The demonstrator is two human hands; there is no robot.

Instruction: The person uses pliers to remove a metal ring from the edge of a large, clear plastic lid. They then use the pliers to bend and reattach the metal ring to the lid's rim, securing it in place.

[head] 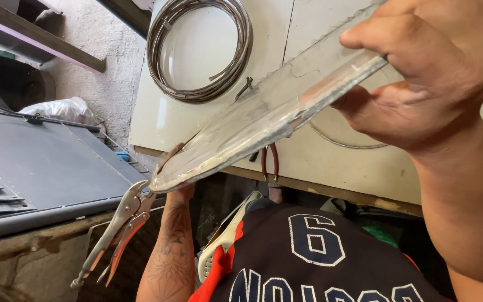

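Across the middle of the frame, the right hand (420, 72) has its fingers closed on the upper end of a long metal strip (264, 117), so it should stay firm while the left hand (181, 194), fingers hidden, steadies the lower end beside the locking pliers (119, 226).

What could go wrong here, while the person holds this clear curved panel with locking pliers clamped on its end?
1. The right hand grips the clear panel at its bare edge; an edge like that may cut the palm.
2. The locking pliers hang from the panel's lower tip; their weight might crack it or slip off.
3. The left hand is mostly hidden beneath that tip, so falling pliers could strike the forearm.
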